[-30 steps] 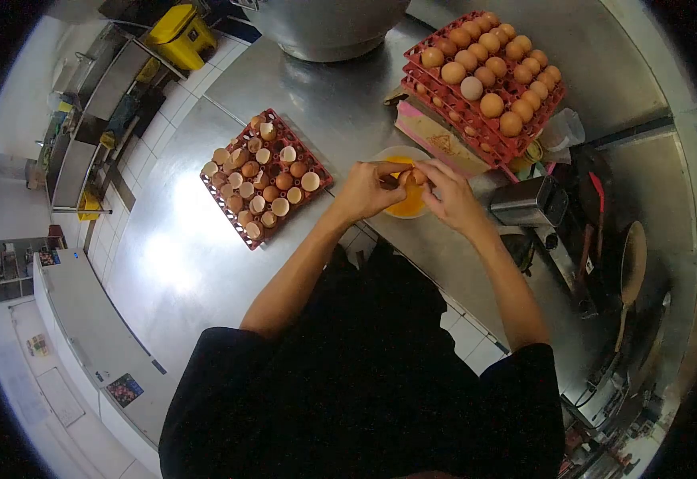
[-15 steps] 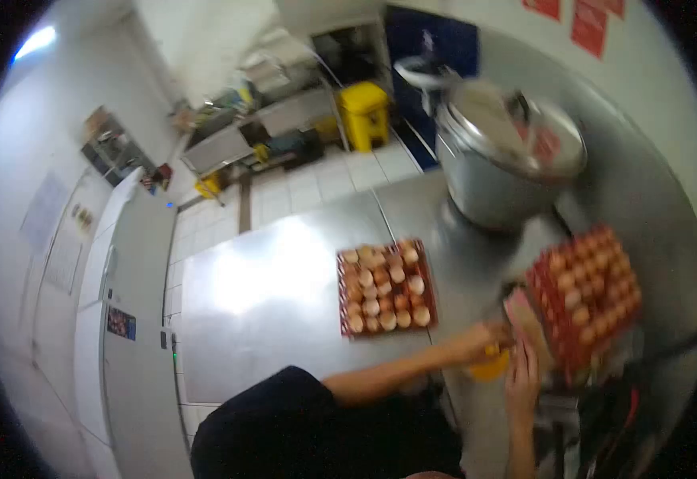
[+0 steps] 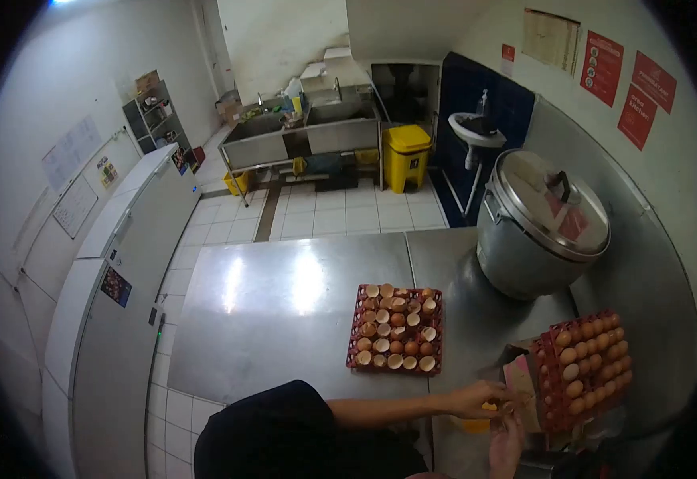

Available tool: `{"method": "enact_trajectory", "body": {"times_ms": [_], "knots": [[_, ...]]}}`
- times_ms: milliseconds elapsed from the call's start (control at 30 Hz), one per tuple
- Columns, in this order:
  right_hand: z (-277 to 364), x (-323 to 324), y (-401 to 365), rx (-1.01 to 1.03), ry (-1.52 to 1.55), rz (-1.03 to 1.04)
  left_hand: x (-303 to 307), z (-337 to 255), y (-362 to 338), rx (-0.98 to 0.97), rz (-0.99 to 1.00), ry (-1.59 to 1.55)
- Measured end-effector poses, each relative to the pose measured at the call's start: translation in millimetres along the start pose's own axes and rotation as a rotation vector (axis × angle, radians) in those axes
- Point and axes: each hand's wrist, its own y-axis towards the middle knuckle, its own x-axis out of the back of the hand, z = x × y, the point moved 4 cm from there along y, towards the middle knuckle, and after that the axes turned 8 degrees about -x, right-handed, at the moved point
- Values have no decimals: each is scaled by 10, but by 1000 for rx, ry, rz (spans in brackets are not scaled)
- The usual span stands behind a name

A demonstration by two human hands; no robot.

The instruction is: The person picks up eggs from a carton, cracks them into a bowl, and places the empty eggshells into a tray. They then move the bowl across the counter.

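My left hand reaches in from the left, fingers pinched together. My right hand is close below it, fingers curled at a small brownish thing, too small to make out surely, where the fingertips meet. Beneath the hands shows something yellow-orange, partly covered by them. Right of the hands, stacked red trays of whole brown eggs stand beside a box with a pink part. To the left on the steel table lies a red tray of opened eggshells.
A large lidded metal pot stands at the back right of the steel table. Beyond are a yellow bin, a double sink and a small basin. A white freezer lines the left.
The view has tilted up and steadied, so the table, trays and pot appear lower. My hands stay close together over the yellow-orange thing; my right hand's extended fingers are now curled.
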Motion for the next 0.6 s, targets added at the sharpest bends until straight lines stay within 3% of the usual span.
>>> {"method": "enact_trajectory", "body": {"times_ms": [67, 100, 133, 267, 400, 467, 600], "knots": [[4, -114, 53, 90, -62, 73, 75, 49, -83, -114, 8, -167], [123, -508, -52, 76, -45, 46, 135, 58, -180, 8, -122, -161], [120, -647, -3, 82, -137, 35, 403, -75, -249, -102, -146, -71], [-129, -1515, 292, 21, -295, 118, 1095, -182, -821, 39, -404, 67], [-852, -1934, 1026, 27, -665, 133, 1642, 243, -1698, 372, -561, 210], [-991, -2131, 1224, 288, -1117, 74, 1827, 285, -2005, 457, -513, 470], [-1217, -2288, 1560, 400, -1369, 77, 1953, 554, -2259, 489, -421, 626]]}}
